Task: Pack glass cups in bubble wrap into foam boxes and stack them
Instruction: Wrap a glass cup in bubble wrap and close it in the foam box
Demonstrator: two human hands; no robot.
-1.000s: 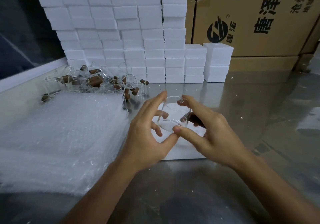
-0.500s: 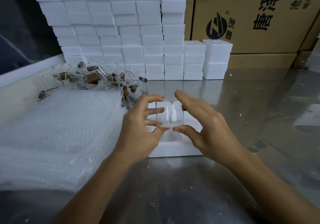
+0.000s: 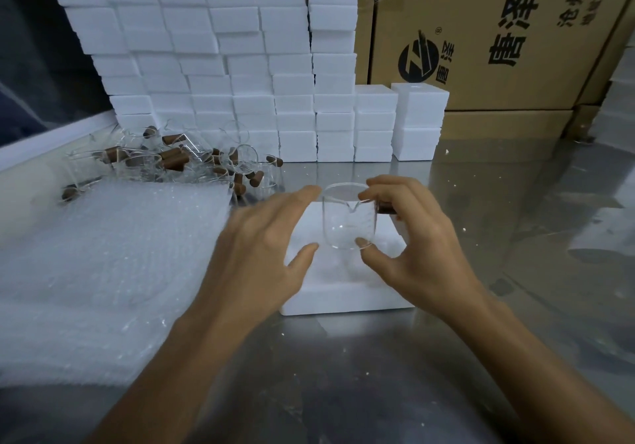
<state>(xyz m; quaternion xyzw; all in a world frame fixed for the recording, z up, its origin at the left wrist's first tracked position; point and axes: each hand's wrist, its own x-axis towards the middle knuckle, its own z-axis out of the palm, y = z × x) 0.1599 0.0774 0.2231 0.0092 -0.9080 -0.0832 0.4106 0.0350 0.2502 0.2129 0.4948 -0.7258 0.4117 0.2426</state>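
- Above the open foam box (image 3: 343,292) on the steel table (image 3: 481,237), the right hand (image 3: 422,247) pinches a clear glass cup (image 3: 348,218), thumb under the base, fingers at the rim.
- It stands upright, mouth up, pour spout facing the camera; its brown handle (image 3: 385,208) is mostly hidden behind the fingers.
- Just beside the cup, the left hand (image 3: 261,251) is blurred, fingers spread, gripping nothing.
- Bubble wrap (image 3: 103,265) lies left, cut off by the frame edge; the far heap of loose cups (image 3: 178,162) is hard to separate.

Two bare, sleeveless forearms (image 3: 192,351)
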